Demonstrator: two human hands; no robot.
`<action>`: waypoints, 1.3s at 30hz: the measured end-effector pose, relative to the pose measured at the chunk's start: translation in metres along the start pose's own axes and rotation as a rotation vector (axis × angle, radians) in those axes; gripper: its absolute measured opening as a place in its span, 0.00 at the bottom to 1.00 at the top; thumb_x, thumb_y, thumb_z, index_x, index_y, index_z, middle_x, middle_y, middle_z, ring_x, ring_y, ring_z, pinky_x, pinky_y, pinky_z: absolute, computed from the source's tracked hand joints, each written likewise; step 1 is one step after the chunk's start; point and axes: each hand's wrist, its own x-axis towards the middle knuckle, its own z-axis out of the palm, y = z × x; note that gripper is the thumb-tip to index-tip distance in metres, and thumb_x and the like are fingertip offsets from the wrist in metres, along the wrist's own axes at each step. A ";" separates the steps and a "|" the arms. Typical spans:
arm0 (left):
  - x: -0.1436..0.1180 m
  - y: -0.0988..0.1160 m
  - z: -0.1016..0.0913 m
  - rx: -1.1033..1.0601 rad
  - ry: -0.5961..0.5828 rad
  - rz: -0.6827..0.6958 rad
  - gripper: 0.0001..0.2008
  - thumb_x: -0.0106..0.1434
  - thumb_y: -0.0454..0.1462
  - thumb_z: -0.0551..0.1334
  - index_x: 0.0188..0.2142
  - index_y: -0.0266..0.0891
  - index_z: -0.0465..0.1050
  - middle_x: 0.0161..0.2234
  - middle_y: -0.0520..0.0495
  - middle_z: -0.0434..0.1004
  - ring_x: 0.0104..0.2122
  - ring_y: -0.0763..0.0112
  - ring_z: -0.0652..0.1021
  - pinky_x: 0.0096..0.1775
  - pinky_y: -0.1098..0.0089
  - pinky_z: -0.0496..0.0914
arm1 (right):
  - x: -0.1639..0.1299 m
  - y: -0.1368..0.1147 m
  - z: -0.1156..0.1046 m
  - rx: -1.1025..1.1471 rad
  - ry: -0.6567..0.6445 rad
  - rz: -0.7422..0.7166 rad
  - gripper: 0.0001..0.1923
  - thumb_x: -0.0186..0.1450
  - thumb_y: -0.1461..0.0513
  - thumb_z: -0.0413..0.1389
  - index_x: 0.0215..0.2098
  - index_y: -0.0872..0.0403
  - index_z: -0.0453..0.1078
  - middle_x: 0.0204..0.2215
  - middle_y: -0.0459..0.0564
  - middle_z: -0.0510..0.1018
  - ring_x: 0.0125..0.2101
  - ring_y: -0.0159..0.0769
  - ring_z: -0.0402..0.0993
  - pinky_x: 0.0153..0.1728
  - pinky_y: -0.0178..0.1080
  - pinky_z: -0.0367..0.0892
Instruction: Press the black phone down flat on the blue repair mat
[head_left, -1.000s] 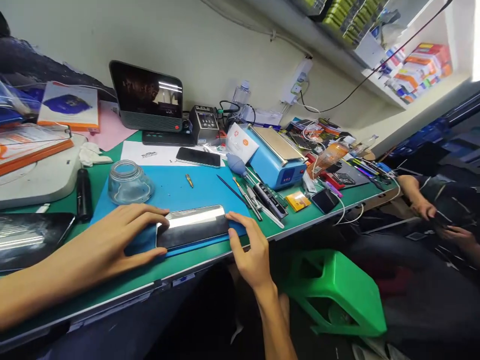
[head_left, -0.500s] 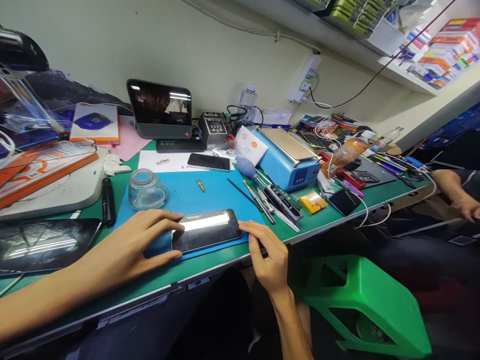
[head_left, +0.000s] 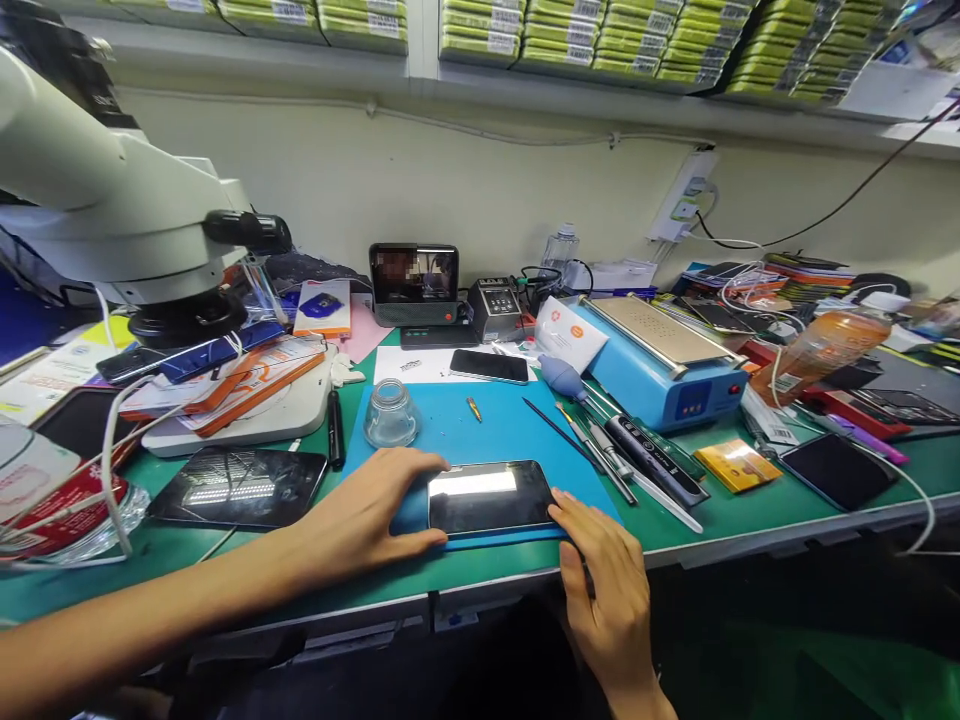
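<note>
A dark-screened smartphone (head_left: 491, 510) lies face up on a blue mat (head_left: 442, 428), with a bright reflection across its glass. My left hand (head_left: 375, 515) spans its left end, the thumb at the near corner and the fingers at the far corner. At the right end, the fingertips of my right hand (head_left: 607, 575) touch the edge, fingers stretched out and thumb held apart below. Beyond the phone on the mat are a glass jar (head_left: 391, 415) and a small brass-coloured tip (head_left: 474, 409). Tweezers (head_left: 667, 503) and a black pen-like tool (head_left: 652, 460) lie to the right.
A microscope (head_left: 150, 220) stands at the left, near a cracked dark tablet (head_left: 240, 487). Behind are a small display (head_left: 415, 280), another phone (head_left: 489, 366) and a blue heating plate (head_left: 660, 365). A yellow packet (head_left: 738, 466) and a further phone (head_left: 840, 470) lie at the right.
The view has swung left, bringing the microscope into sight and losing most of the green stool. Both hands stay at the ends of the smartphone on the mat.
</note>
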 end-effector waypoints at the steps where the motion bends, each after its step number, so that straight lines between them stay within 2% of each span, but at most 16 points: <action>1: 0.001 0.000 0.000 0.000 -0.005 -0.001 0.36 0.68 0.41 0.74 0.67 0.52 0.57 0.63 0.47 0.72 0.61 0.57 0.75 0.63 0.53 0.74 | 0.000 -0.001 0.000 0.005 0.000 -0.005 0.19 0.76 0.69 0.53 0.62 0.54 0.73 0.59 0.56 0.81 0.61 0.44 0.77 0.62 0.50 0.68; 9: -0.001 -0.004 0.005 -0.012 -0.004 -0.028 0.39 0.66 0.42 0.76 0.67 0.54 0.56 0.63 0.49 0.72 0.61 0.55 0.75 0.62 0.51 0.74 | 0.013 -0.005 -0.013 -0.016 -0.054 -0.005 0.14 0.77 0.69 0.55 0.58 0.54 0.74 0.56 0.54 0.82 0.59 0.41 0.76 0.59 0.47 0.70; 12: -0.001 -0.005 0.007 -0.021 0.019 -0.025 0.37 0.66 0.42 0.75 0.67 0.55 0.56 0.62 0.50 0.73 0.60 0.56 0.76 0.61 0.52 0.75 | 0.027 -0.018 -0.017 -0.118 -0.087 0.032 0.11 0.77 0.66 0.56 0.55 0.54 0.75 0.57 0.54 0.81 0.60 0.45 0.74 0.59 0.49 0.68; 15: 0.000 -0.005 0.008 -0.018 0.042 0.001 0.37 0.67 0.44 0.74 0.67 0.55 0.56 0.61 0.49 0.74 0.59 0.56 0.77 0.60 0.53 0.77 | 0.043 -0.045 -0.007 -0.136 -0.115 0.016 0.10 0.78 0.63 0.54 0.54 0.53 0.75 0.61 0.55 0.78 0.63 0.49 0.71 0.62 0.55 0.66; 18: 0.000 -0.006 0.010 -0.007 0.066 0.034 0.36 0.69 0.47 0.73 0.67 0.55 0.54 0.61 0.47 0.75 0.58 0.56 0.78 0.59 0.53 0.78 | 0.057 -0.074 0.014 -0.037 -0.203 -0.044 0.14 0.79 0.57 0.52 0.57 0.52 0.74 0.64 0.54 0.76 0.65 0.49 0.70 0.66 0.57 0.67; 21: 0.000 -0.009 0.012 0.005 0.079 0.056 0.35 0.70 0.48 0.71 0.67 0.54 0.53 0.61 0.45 0.74 0.59 0.55 0.78 0.59 0.52 0.78 | 0.062 -0.089 0.031 0.019 -0.269 -0.074 0.17 0.79 0.53 0.52 0.59 0.51 0.73 0.66 0.51 0.75 0.67 0.47 0.68 0.70 0.58 0.65; 28: -0.001 -0.010 0.010 -0.009 0.049 0.052 0.38 0.68 0.43 0.73 0.68 0.54 0.53 0.63 0.46 0.73 0.61 0.55 0.77 0.60 0.52 0.77 | 0.061 -0.087 0.035 0.040 -0.268 -0.028 0.17 0.80 0.54 0.50 0.60 0.47 0.74 0.63 0.52 0.77 0.68 0.49 0.68 0.71 0.63 0.64; 33: 0.001 -0.006 0.007 -0.021 0.052 0.043 0.33 0.69 0.42 0.69 0.67 0.53 0.55 0.62 0.47 0.74 0.59 0.56 0.77 0.60 0.54 0.77 | 0.064 -0.086 0.031 0.102 -0.293 0.051 0.15 0.80 0.54 0.50 0.57 0.47 0.75 0.65 0.50 0.75 0.69 0.48 0.67 0.71 0.64 0.64; 39: 0.000 -0.005 0.007 -0.027 0.042 0.008 0.29 0.70 0.43 0.69 0.66 0.46 0.60 0.61 0.41 0.74 0.60 0.53 0.77 0.61 0.51 0.75 | 0.069 -0.083 0.029 0.044 -0.309 0.004 0.15 0.80 0.54 0.51 0.56 0.48 0.75 0.60 0.52 0.79 0.66 0.50 0.71 0.71 0.65 0.64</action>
